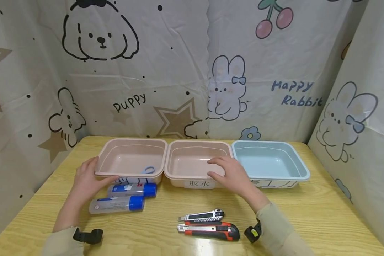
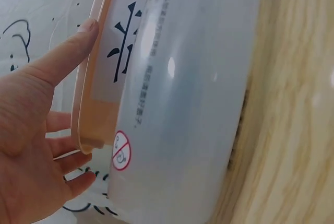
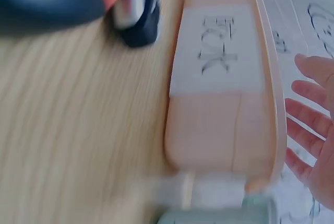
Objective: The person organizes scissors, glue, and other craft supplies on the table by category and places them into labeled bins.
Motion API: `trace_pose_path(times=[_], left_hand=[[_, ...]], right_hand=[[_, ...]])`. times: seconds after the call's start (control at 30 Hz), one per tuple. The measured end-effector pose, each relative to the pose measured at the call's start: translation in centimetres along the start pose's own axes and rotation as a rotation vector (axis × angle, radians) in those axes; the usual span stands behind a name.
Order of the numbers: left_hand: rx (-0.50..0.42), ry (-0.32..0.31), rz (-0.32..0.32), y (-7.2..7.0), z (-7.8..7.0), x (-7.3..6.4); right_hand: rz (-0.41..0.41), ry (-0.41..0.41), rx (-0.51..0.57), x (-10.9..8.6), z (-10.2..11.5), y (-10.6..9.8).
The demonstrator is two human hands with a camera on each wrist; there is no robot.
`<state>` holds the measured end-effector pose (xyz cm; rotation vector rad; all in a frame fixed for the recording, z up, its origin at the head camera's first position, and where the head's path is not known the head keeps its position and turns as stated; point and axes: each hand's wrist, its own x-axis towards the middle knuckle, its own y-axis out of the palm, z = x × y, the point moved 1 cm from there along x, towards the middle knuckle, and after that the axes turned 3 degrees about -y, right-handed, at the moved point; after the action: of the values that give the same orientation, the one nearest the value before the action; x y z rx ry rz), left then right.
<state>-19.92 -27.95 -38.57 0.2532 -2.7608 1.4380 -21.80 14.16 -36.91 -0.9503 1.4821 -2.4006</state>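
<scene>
My left hand (image 1: 86, 179) rests at the front left corner of the left pink bin (image 1: 132, 141). Its straight thumb touches the front rim and its fingers lie by the end wall. Scissors (image 1: 149, 169) with a light-blue handle show partly inside that bin. Over the right part of the middle pink bin (image 1: 179, 182) hovers my right hand (image 1: 232, 174), fingers spread and holding nothing. Two clear glue bottles with blue caps lie before the left bin, a rear one (image 1: 128, 189) and a front one (image 1: 115, 205). The front bottle (image 2: 182, 104) fills much of the left wrist view.
A light-blue bin (image 1: 268, 177) stands at the right end of the row. Nearer the front lie a silver-black utility knife (image 1: 203, 215) and a red-black one (image 1: 211, 230), side by side. Printed cloth (image 1: 179, 71) hangs behind and beside the wooden table (image 1: 153, 234).
</scene>
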Motion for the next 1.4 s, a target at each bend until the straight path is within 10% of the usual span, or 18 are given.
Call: trace_pose_path(times=[0.77, 1.03, 1.4], left_hand=[[0.273, 0.598, -0.103, 0.0, -2.5, -3.8], [0.396, 0.574, 0.151, 1.9, -2.5, -4.9], [0.45, 0.574, 0.164, 2.8, -2.7, -4.9]], right_hand=[[-0.094, 0.223, -0.096, -8.6, -10.2, -7.1], [-0.095, 0.347, -0.093, -10.1, -13.1, -8.5], [-0.042, 0.514, 0.026, -11.6, -16.0, -9.1]])
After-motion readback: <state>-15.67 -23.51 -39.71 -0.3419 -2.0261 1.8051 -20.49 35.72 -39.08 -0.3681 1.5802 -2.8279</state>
